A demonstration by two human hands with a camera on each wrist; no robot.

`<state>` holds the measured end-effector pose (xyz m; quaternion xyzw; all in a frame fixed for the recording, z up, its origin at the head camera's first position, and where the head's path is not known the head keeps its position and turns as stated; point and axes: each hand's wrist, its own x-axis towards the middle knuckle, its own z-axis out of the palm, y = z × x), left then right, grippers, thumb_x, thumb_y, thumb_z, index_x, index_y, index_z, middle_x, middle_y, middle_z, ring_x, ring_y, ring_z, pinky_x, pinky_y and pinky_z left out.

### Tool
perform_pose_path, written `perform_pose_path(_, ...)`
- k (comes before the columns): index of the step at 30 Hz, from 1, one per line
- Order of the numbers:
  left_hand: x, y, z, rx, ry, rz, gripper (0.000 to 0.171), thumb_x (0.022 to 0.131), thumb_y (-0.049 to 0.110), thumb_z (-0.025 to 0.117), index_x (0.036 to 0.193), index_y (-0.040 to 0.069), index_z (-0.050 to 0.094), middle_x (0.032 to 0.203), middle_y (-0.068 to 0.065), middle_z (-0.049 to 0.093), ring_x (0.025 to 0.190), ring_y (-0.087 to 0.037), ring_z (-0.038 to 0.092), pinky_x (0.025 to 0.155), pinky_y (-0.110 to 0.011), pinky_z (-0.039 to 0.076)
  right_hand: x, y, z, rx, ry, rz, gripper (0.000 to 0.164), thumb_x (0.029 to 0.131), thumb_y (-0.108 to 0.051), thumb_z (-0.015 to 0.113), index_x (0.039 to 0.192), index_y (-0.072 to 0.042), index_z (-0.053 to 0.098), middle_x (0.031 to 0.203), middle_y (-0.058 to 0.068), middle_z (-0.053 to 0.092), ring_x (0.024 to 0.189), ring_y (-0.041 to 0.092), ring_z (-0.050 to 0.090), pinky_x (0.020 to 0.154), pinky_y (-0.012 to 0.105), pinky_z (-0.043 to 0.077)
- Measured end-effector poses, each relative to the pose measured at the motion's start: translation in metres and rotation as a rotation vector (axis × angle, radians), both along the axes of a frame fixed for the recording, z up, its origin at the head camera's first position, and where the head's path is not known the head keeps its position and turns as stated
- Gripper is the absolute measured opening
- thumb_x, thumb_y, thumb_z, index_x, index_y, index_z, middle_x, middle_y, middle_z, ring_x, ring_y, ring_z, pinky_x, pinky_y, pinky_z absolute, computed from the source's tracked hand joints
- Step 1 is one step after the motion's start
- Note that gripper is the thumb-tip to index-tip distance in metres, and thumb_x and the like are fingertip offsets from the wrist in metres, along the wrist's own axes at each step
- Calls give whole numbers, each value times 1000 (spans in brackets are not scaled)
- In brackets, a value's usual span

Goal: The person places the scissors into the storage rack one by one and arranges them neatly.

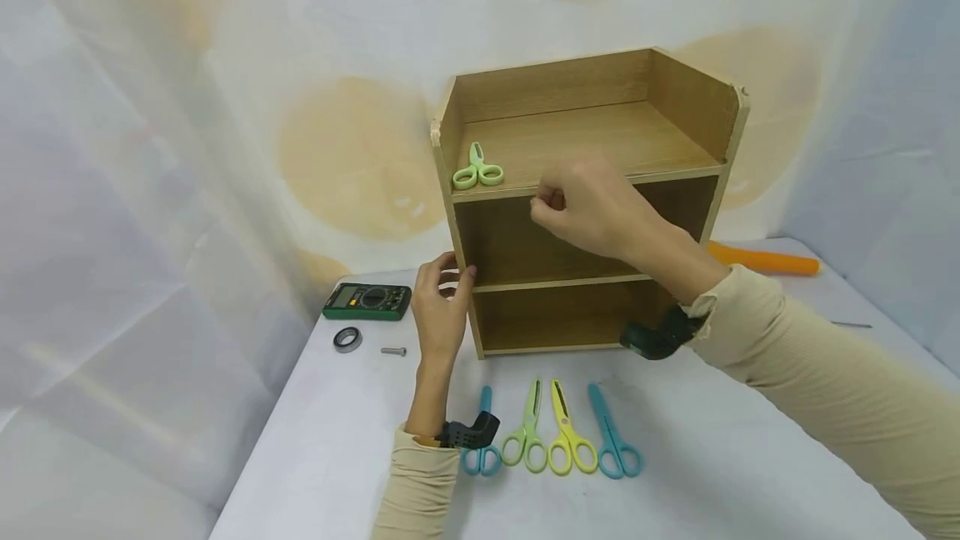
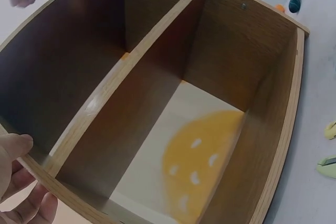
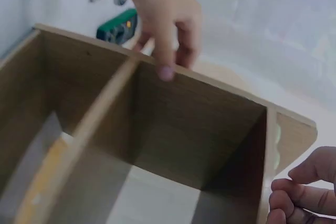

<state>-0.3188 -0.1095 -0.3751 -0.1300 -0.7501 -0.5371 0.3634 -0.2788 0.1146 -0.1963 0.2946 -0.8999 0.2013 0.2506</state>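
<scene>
A small wooden shelf unit [image 1: 592, 182] stands upright, with two compartments below a walled top. My left hand [image 1: 441, 307] holds the edge of its left side panel, thumb on the front and fingers around the outside. Light green scissors [image 1: 477, 169] lie on the top at the left end, handles toward the front. My right hand [image 1: 596, 205] is raised in front of the top board's edge, to the right of those scissors. In the right wrist view its fingers [image 3: 302, 195] are loosely curled, and nothing shows between them.
Before the unit lie blue scissors [image 1: 486, 398], green scissors [image 1: 532, 411], yellow scissors [image 1: 561, 411] and more blue scissors [image 1: 606, 415]. At left are a multimeter [image 1: 366, 302], a ring bearing [image 1: 347, 340] and a bolt [image 1: 393, 351]. An orange tube-like object [image 1: 772, 260] lies at right.
</scene>
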Motion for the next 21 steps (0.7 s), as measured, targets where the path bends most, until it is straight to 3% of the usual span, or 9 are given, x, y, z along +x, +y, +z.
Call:
perform_pose_path(6, 1, 0, 0, -2, -12, -10, 32, 94, 19, 72, 123, 6, 66, 110, -7, 63, 93, -22, 66, 77, -38, 58, 21, 18, -32, 3, -104, -20, 13, 92, -13, 63, 85, -9, 73, 74, 0, 63, 69, 17, 55, 62, 32, 47)
perform_pose_path(13, 3, -1, 0, 0, -39, -14, 33, 94, 21, 72, 124, 7, 66, 111, -5, 62, 92, -18, 66, 77, -32, 56, 42, 28, -66, 16, -87, 35, 7, 90, -12, 69, 85, -9, 73, 74, -5, 59, 67, 11, 53, 59, 26, 49)
perform_pose_path(21, 4, -4, 2, 5, -17, -13, 33, 94, 21, 72, 123, 7, 66, 111, -6, 62, 92, -20, 66, 77, -41, 57, 64, 35, -90, 22, -137, 23, 4, 89, -13, 72, 87, -10, 74, 75, -8, 58, 66, 8, 52, 57, 22, 49)
